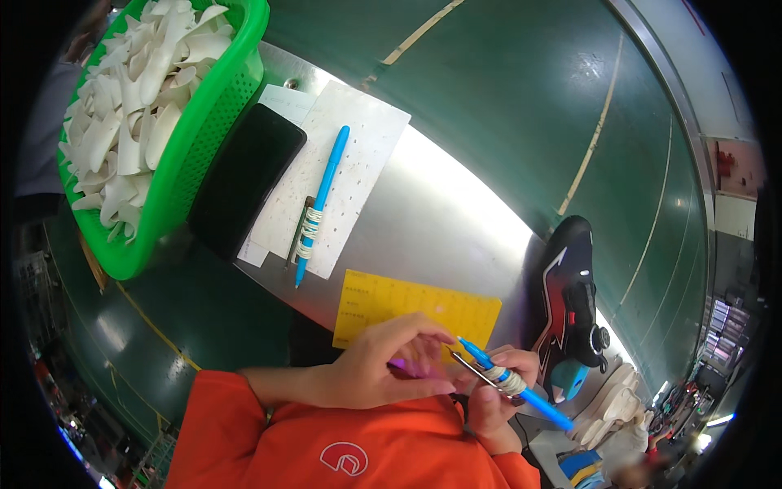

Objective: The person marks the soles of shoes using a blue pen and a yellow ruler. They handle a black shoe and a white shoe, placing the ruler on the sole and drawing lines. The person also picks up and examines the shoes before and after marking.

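My right hand (pixel 501 387) is closed around a blue pen (pixel 547 409) wound with pale cord or rubber bands near its middle. A thin metal piece lies strapped along the pen, its kind unclear. To the left, my left hand (pixel 399 359) is curled with its fingertips close to the pen's upper end. Something thin and purple (pixel 401 364) shows within its curled fingers, mostly hidden. Under the hands lies a yellow printed card (pixel 415 306). Another blue pen (pixel 330 175), wound the same way with a dark metal piece, rests on speckled white paper (pixel 366 130).
A black phone-like slab (pixel 248 179) lies beside a green basket (pixel 259 33) heaped with white curved pieces (pixel 134 106). A black and red shoe (pixel 566 293) stands at the right on the metal table (pixel 440 196). Pale shoe-shaped pieces (pixel 607 407) are at lower right.
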